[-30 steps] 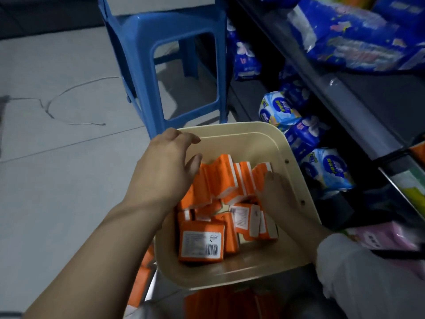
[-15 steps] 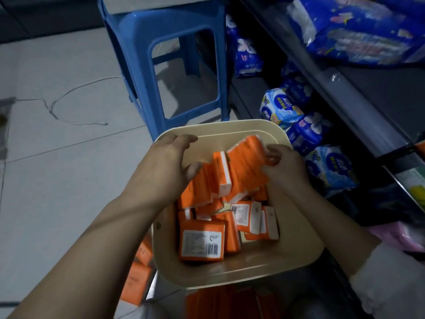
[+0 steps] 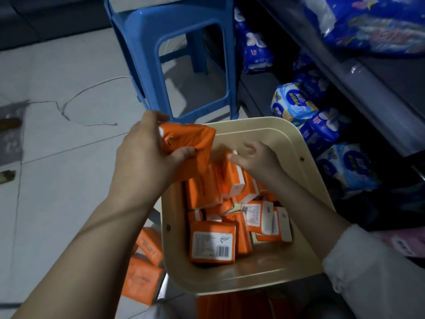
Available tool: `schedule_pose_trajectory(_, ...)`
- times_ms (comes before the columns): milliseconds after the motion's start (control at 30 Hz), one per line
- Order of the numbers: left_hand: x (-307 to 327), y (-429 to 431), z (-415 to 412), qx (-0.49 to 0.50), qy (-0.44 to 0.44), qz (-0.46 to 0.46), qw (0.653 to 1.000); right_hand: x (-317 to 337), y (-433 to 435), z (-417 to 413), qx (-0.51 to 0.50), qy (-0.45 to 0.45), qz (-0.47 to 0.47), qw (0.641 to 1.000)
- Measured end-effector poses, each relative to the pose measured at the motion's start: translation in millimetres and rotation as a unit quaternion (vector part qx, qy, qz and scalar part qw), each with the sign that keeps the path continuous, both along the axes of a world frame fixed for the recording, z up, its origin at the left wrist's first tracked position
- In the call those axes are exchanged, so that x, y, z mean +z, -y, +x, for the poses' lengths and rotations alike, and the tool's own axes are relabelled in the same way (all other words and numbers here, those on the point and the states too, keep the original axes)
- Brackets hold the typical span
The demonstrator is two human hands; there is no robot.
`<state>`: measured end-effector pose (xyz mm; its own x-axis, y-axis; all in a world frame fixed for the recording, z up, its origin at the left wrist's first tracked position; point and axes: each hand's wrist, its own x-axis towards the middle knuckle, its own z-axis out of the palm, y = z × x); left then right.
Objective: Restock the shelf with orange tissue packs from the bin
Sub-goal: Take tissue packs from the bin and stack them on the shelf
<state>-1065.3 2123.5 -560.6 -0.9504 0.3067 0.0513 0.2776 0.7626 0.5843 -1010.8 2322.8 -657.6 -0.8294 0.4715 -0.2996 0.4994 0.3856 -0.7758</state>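
Note:
A beige bin sits below me and holds several orange tissue packs. My left hand grips a stack of orange packs, raised above the bin's far-left rim. My right hand reaches into the bin with its fingers spread, touching the top of an upright orange pack. On the right runs the dark shelf.
A blue plastic stool stands just beyond the bin. Blue and white wrapped packs fill the lower shelf on the right. More orange packs lie below the bin's left side. A thin cord trails across the tiled floor.
My left hand has taken hold of a stack of orange packs and lifted it up and left over the bin rim. My right hand let go of the stack and went back down among the packs.

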Motion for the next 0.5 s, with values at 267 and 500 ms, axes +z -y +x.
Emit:
schedule_pose_trajectory(267, 0.9, 8.4, -4.6, -0.003, -0.001, -0.023, 1.0, -91.8, 6.6, 2.0, 0.011, 0.173, 0.093, 0.981)
schedule_pose_trajectory(500, 7.7, 18.6, -4.5, -0.002, 0.0, -0.041, 0.999, -83.9, 2.6, 11.8, -0.015, 0.179, 0.051, 0.982)
